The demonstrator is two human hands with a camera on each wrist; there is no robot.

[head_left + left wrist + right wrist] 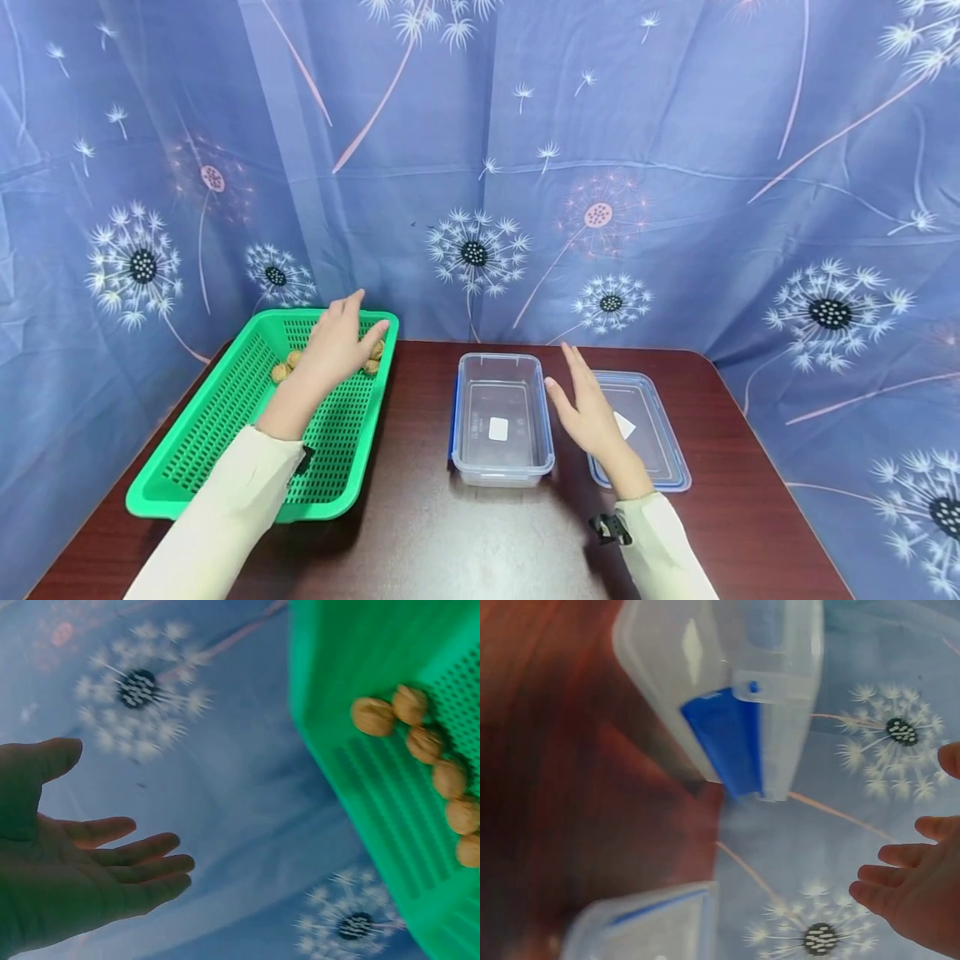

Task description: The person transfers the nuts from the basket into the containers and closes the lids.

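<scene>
Above the green basket (172,433) my left hand (330,348) is held with its fingers straight and the thumb apart, holding nothing. Several walnuts (448,778) lie in that basket in the left wrist view; the hand and arm hide part of them in the head view. My right hand (588,417), also with straight fingers and empty, hovers between a clear plastic container (491,471) and its clear lid (652,433). The container stands upright, and a white label (498,429) shows at its bottom. In the right wrist view a blue clip (727,742) hangs on the container's side.
The dark red wooden table (420,542) carries the basket at left, the container in the middle and the lid at right. A blue curtain (420,250) with dandelion prints hangs right behind the table's back edge and along its sides.
</scene>
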